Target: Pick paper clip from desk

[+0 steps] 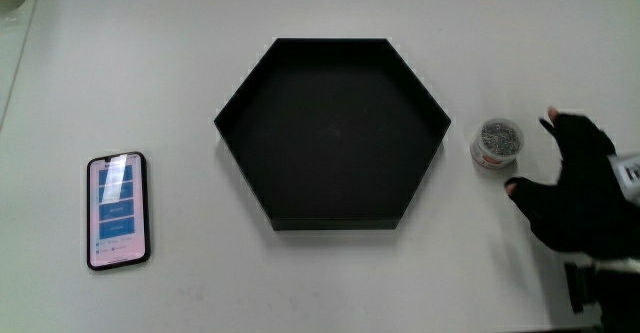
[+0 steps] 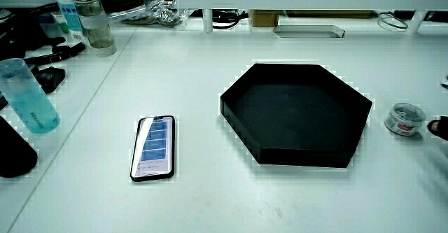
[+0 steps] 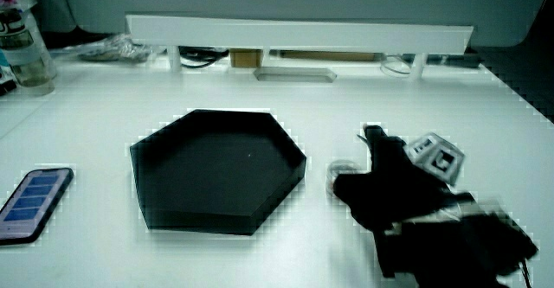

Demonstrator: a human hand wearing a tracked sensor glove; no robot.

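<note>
A small round clear tub (image 1: pixel 497 143) full of metal paper clips stands on the white table beside the black hexagonal tray (image 1: pixel 330 41). No loose clip shows on the table. The gloved hand (image 1: pixel 533 157) lies just beside the tub, on the side away from the tray, fingers spread and holding nothing; forefinger and thumb flank the tub without touching it. In a side view the tub (image 2: pixel 404 117) stands free, with only a fingertip of the hand (image 2: pixel 438 126) at the edge. In a side view the hand (image 3: pixel 355 158) partly hides the tub (image 3: pixel 340 172).
A phone (image 1: pixel 118 211) lies face up with its screen lit, on the tray's side away from the tub. In a side view bottles (image 2: pixel 91 16) (image 2: pixel 28 96) and dark items stand near the table's edge. A low white partition (image 3: pixel 299 28) closes the table.
</note>
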